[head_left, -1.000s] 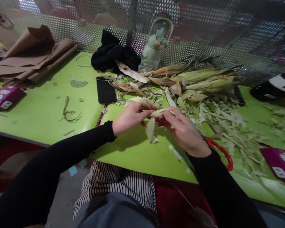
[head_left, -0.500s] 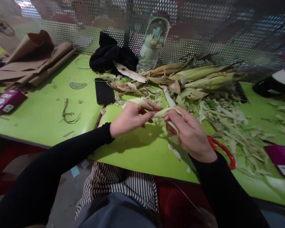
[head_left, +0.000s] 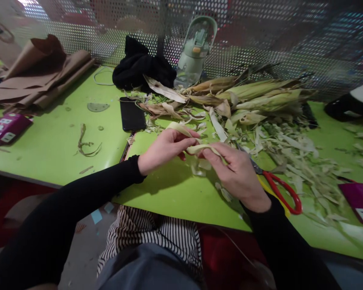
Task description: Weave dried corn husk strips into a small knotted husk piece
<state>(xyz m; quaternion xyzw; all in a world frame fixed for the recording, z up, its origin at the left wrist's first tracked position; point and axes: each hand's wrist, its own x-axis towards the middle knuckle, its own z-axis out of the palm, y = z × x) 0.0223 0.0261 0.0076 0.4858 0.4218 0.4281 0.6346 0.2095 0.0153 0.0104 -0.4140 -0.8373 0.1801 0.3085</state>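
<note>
While the bare left hand (head_left: 166,149) and bare right hand (head_left: 237,171) pinch it between their fingertips, the thin, pale yellow-green strip of corn husk (head_left: 198,149) — narrow, curling and twisted — spans the frame's centre, above the lime-green tabletop (head_left: 169,197).

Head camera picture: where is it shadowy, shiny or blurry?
Head view: soft shadow on the green table below the left hand; pale sheen toward the table's left; the husk strip fairly clear, the pale bit beneath it smeared; background beyond the perforated screen hazy.
</note>
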